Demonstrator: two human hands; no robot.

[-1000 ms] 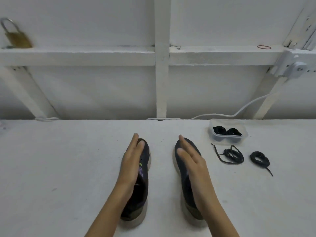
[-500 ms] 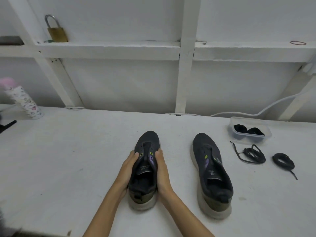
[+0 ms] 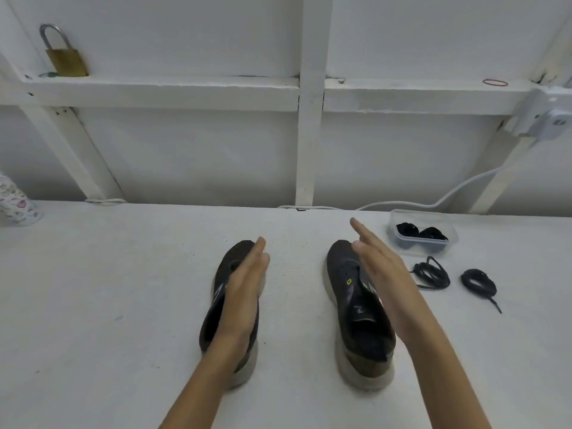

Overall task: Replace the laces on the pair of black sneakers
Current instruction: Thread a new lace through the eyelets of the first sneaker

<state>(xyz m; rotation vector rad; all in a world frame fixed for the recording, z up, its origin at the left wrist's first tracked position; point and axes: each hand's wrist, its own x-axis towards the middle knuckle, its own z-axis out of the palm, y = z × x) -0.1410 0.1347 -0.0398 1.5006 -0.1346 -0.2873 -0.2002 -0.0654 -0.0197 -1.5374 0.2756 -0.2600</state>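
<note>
Two black sneakers with pale soles stand side by side on the white table, toes pointing away, with no laces in them. My left hand [image 3: 244, 289] lies with straight fingers over the right side of the left sneaker [image 3: 216, 308]. My right hand [image 3: 383, 274] is held flat with straight fingers above the right edge of the right sneaker [image 3: 356, 311]. Two coiled black laces lie loose to the right, one lace [image 3: 431, 274] nearer the shoe and another lace [image 3: 478, 284] farther out. A clear plastic tub [image 3: 399, 222] behind them holds more black laces.
A white framed wall closes off the back of the table [image 3: 108, 289]. A brass padlock [image 3: 65, 58] and a red rubber band [image 3: 495, 83] sit on its ledge. A white cable [image 3: 458, 191] runs to a wall fitting at right. A patterned bottle [image 3: 17, 202] stands at far left.
Half a second ago both hands gripped the left sneaker by its sides. Now they have let go and spread apart, one flat over each shoe, as they were a second ago.
</note>
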